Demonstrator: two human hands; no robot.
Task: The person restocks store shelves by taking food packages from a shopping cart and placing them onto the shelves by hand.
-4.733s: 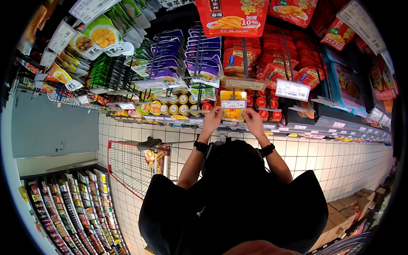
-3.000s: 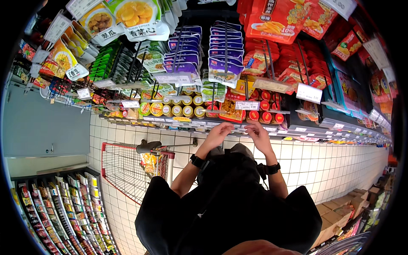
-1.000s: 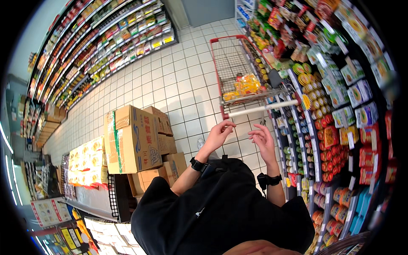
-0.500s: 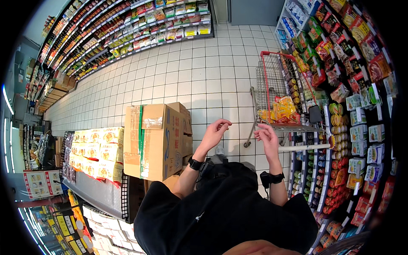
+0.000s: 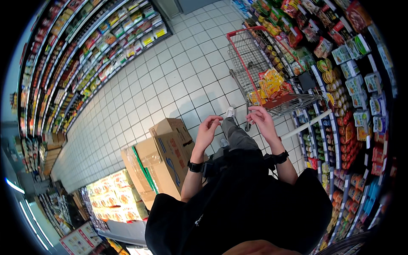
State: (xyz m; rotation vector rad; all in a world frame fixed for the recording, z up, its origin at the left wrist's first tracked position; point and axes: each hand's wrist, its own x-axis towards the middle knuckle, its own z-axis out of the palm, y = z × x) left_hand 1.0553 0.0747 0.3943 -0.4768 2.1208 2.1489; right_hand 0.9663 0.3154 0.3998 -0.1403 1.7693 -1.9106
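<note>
From my distant place, I see both hands released, with the fingers loosely bent. The left hand (image 5: 207,129) is raised in front of the body, above the tiled floor (image 5: 191,59). The right hand (image 5: 264,124) is nearest to the wire shopping cart (image 5: 239,59), which stands ahead and to the right, beside the grocery shelves (image 5: 352,146). The right wrist appears close to the end of the pale push handle (image 5: 307,125); I cannot tell whether they touch. Inside the cart, yellow packets (image 5: 270,83) lie in a heap toward the handle end. On the left I notice a taped cardboard carton (image 5: 170,157) and, next to it, a stack of pale packages (image 5: 112,193).
</note>
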